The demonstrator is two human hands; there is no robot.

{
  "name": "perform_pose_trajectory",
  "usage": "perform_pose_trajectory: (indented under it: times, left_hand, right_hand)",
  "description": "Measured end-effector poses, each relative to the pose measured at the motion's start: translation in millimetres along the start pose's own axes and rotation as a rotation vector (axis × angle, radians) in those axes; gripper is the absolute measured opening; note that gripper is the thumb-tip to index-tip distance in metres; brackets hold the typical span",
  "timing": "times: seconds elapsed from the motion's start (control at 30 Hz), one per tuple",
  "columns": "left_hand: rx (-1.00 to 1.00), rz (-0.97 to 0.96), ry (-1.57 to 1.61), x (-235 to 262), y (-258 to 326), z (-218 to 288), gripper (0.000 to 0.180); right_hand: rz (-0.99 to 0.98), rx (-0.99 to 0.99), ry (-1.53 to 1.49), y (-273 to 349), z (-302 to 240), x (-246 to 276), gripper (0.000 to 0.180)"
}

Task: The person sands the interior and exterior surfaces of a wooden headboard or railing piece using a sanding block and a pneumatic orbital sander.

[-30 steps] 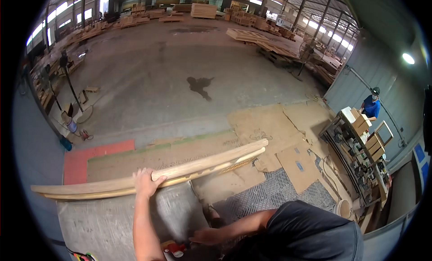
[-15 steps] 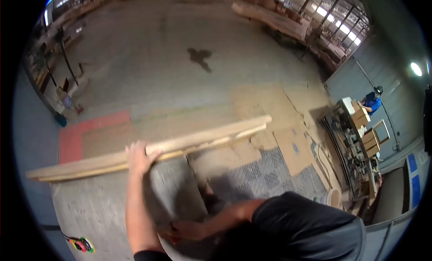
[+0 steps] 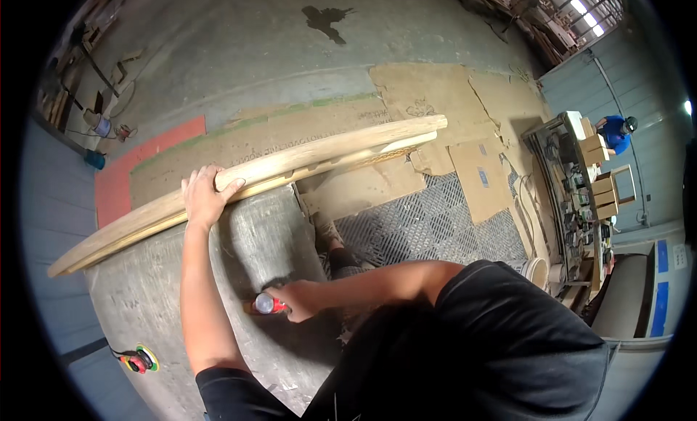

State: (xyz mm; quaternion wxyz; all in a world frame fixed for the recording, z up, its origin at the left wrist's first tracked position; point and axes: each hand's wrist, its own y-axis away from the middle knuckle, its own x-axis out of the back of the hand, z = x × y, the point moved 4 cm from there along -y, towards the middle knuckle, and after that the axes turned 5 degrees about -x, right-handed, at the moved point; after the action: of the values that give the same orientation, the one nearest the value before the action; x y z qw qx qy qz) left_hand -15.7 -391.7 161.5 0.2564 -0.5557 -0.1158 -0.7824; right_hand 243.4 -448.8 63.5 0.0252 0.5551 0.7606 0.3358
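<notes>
With left hand (image 3: 205, 197) wrapped over the wood (image 3: 319, 154), bracing it along the far edge of the table (image 3: 160, 301) — presumably against shifting. Clutching a red tool (image 3: 268, 304) in right hand (image 3: 300, 299), apart from the wood. Looking farther down now, and seeing that tool plainly — only a blur half a second ago.

Pale wooden beam (image 3: 327, 151) aslant, red tool (image 3: 268, 303) apart

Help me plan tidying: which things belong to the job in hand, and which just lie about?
Probably the job:
long pale wooden piece, under the left hand
red tool with round pale end, in the right hand
flat grey worktop

Probably lying about:
flat brown cardboard sheets
flat red floor sheet
pale round bucket
</notes>
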Motion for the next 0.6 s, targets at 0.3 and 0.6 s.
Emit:
perform_pose_trajectory:
  times: [0.3,0.6]
  left_hand:
    - [0.022,-0.063,-0.010,2,-8,8,0.061]
    - [0.005,-0.453,-0.271,-21,-45,42,0.079]
  right_hand:
    - [0.549,0.031,-0.143,140,95,99,0.051]
    - [1.023,-0.470,-0.316,185,150,167,0.041]
